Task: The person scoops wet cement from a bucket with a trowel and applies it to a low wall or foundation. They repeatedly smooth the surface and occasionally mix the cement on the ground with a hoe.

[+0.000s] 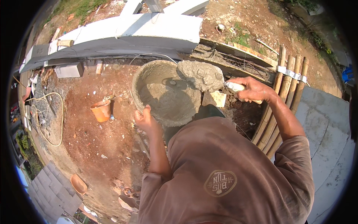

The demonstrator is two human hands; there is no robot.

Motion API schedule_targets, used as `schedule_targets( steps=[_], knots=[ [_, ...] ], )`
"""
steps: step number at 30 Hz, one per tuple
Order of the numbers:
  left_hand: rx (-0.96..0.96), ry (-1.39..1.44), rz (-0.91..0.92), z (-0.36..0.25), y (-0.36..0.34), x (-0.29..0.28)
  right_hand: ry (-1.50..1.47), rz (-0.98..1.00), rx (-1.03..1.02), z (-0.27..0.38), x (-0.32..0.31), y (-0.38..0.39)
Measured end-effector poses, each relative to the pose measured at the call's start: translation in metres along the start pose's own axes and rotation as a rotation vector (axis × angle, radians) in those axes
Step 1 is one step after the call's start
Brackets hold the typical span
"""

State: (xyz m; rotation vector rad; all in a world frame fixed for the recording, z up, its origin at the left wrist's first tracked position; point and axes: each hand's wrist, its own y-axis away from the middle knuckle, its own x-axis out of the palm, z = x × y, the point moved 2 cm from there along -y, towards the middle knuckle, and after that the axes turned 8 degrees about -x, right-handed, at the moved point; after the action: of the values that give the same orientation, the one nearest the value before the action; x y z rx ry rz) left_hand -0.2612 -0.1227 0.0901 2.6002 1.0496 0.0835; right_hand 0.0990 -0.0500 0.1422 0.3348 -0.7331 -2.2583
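While the left hand (143,118) grips the mortar pan (166,93), the right hand (251,89) clasps a loaded trowel (203,75)

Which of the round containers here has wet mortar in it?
The grey pan gripped by the left hand; the orange bucket and orange bowl lie on the ground.

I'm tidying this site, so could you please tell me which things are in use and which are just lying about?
In use:
round mortar-caked pan, left hand
mortar-laden trowel, right hand

Lying about:
orange plastic bucket
grey concrete block
bamboo poles
pale coiled hose
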Motion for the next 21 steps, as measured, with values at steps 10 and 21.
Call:
schedule_targets(
  steps=[10, 21],
  knots=[
    [0.003, -0.153, -0.114, 0.02, -0.014, -0.028, 0.873, -0.358, -0.001, -0.048, -0.101, -0.009],
    [-0.129, -0.169, -0.194, 0.009, -0.016, -0.028, 1.061, -0.393, 0.249, -0.076, -0.076, -0.048]
  ],
)
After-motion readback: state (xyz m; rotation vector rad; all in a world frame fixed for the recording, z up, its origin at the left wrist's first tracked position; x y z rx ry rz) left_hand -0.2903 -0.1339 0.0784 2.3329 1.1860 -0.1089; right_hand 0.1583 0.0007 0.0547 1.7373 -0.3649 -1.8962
